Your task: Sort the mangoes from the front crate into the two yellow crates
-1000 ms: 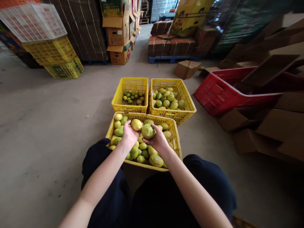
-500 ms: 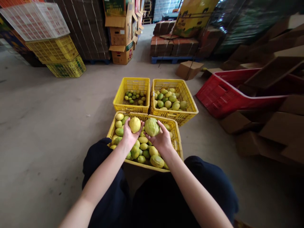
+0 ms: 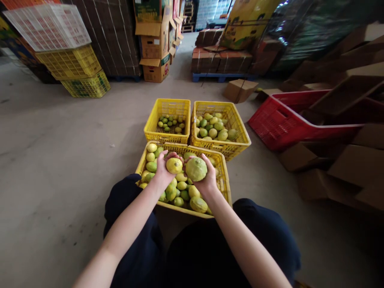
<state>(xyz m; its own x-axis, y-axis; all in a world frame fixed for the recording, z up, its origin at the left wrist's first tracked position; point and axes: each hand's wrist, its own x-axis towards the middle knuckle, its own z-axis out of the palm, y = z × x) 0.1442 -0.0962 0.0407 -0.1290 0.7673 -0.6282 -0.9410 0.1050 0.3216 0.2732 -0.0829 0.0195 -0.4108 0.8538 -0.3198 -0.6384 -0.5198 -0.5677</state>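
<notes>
Over the near yellow crate point(image 3: 228, 192), my left hand point(image 3: 163, 171) is closed round a yellow lemon point(image 3: 174, 165). Beside it, my right hand point(image 3: 209, 178) holds a larger, bumpy, pale green lemon point(image 3: 196, 169). The two fruits are close together, a small gap between them. Below lie many yellow and green lemons point(image 3: 181, 185), partly hidden by my hands and forearms. Behind the near crate stand two more yellow crates: the back left crate point(image 3: 147, 130) has small green lemons point(image 3: 168, 123) on its floor, and the back right crate point(image 3: 240, 140) holds larger yellow-green lemons point(image 3: 218, 127).
A red crate point(image 3: 265, 120) with cardboard in it stands to the right, among loose cardboard boxes point(image 3: 354, 170). Stacked white and yellow crates point(image 3: 70, 64) are at the far left. Boxes on a blue pallet point(image 3: 222, 77) and a lone carton point(image 3: 240, 90) stand farther back.
Both held lemons have turned in my hands, their ends now facing me more. They have come slightly lower and to the right. The crates stay in place.
</notes>
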